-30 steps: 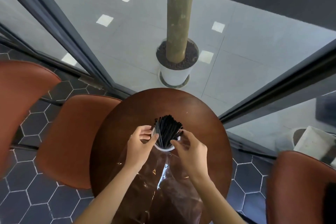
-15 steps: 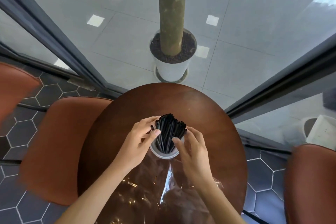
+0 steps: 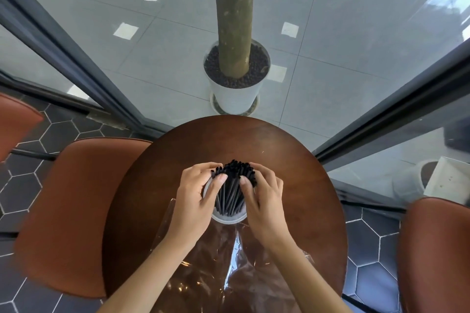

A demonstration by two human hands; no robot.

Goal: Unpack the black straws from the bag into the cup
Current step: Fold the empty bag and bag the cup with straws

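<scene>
A bundle of black straws (image 3: 232, 189) stands upright in a clear cup (image 3: 229, 218) on the round brown table (image 3: 292, 160). My left hand (image 3: 197, 199) cups the bundle from the left, fingers curled over the straw tops. From the right, my right hand (image 3: 264, 201) wraps the bundle the same way, thumb pressed on the straws. The clear plastic bag (image 3: 229, 269) lies flat and crumpled on the table just in front of the cup, under my forearms. Most of the cup is hidden by my hands.
Brown leather chairs stand at the left (image 3: 73, 211), far left (image 3: 15, 124) and right (image 3: 437, 254) of the table. Behind the table a glass wall with dark frames (image 3: 76, 58) shows a potted tree trunk (image 3: 235, 79) outside.
Both hands have closed in from the sides and now wrap the straw tops. The view has tilted down and moved closer to the table.
</scene>
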